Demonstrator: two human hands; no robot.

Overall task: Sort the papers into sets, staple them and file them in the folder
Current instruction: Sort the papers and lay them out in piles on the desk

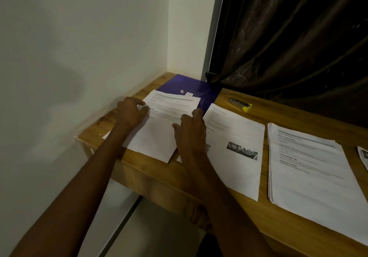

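Both my hands are on the paper set (159,129) at centre-left of frame, lying over the purple folder (201,91) in the back corner of the counter (288,213). Left hand (130,113): fingers curled at the sheet's left edge near the top, looks like a light pinch, can't tell for sure. Right hand (191,131): fingers fairly straight, pressing flat on the right edge, no closed grip.

Step as I judge it: squaring this set before stapling/filing. To do it well: keep right hand flat as an anchor, nudge w/ left til edges line up, don't crease corners.

Stapler (240,103) sits upper right of centre, near the folder, untouched. Second sheet w/ photo (235,147) just right of my hand; thicker stack (310,169) further right. Those look not yet stapled, so plenty left.
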